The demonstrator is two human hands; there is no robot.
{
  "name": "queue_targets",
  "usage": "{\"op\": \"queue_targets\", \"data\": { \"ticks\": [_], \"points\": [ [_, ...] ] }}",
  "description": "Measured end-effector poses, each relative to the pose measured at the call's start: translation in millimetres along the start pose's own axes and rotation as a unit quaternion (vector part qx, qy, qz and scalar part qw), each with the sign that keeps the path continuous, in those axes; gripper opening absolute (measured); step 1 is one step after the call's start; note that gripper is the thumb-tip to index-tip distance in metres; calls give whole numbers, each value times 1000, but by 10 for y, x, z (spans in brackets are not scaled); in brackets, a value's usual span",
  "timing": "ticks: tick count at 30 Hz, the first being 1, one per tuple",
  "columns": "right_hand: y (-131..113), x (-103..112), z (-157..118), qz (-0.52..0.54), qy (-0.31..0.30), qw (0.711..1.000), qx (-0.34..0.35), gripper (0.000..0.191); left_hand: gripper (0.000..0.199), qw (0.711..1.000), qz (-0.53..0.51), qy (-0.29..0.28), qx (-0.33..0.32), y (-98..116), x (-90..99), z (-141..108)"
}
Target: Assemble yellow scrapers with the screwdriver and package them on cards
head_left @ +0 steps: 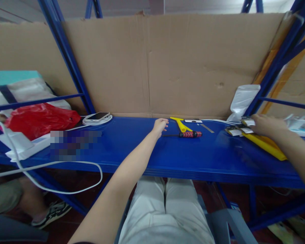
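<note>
our right grip [266,124] meets the packs [235,130], how tightly we cannot tell; our left grip [160,127], loosely curled, is nearer the screwdriver [190,134], lying crosswise to its right.

Screwdriver [190,134] mid desk [213,152], handle R, just in front of tool [182,126]. Far L, bag [44,118] behind pwr strip [38,147]; nr back L, phone [98,116] atop coiled cable [106,120]. Packets [234,130] nr R end, in front of pouch [244,100]. Cardboard [188,67] behind all.
</note>
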State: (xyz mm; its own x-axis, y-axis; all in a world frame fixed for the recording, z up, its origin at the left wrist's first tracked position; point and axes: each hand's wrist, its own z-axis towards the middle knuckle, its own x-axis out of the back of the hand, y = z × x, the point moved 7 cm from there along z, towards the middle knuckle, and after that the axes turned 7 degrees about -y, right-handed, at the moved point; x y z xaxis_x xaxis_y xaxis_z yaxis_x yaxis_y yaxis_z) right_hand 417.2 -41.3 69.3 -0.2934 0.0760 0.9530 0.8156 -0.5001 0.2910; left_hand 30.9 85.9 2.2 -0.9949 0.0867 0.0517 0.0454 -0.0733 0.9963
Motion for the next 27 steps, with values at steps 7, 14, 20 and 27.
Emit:
{"op": "queue_targets", "data": {
  "ticks": [7, 14, 20, 27],
  "points": [
    [-903, 236, -144, 23, 29, 989, 141, 42, 13, 1000, 5, -9, 1, -11, -9, 14],
    [-2041, 418, -267, 112, 41, 932, 343, 28, 13, 1000, 7, -16, 0, -12, -23, 14],
    [-2476, 314, -240, 149, -3, 927, 344, 40, 12, 1000, 6, -14, -6, -7, -37, 9],
    [-2535, 185, -260, 193, 48, 920, 336, 39, 13, 999, 33, -17, -21, -4, -60, -9]
  ]
}}
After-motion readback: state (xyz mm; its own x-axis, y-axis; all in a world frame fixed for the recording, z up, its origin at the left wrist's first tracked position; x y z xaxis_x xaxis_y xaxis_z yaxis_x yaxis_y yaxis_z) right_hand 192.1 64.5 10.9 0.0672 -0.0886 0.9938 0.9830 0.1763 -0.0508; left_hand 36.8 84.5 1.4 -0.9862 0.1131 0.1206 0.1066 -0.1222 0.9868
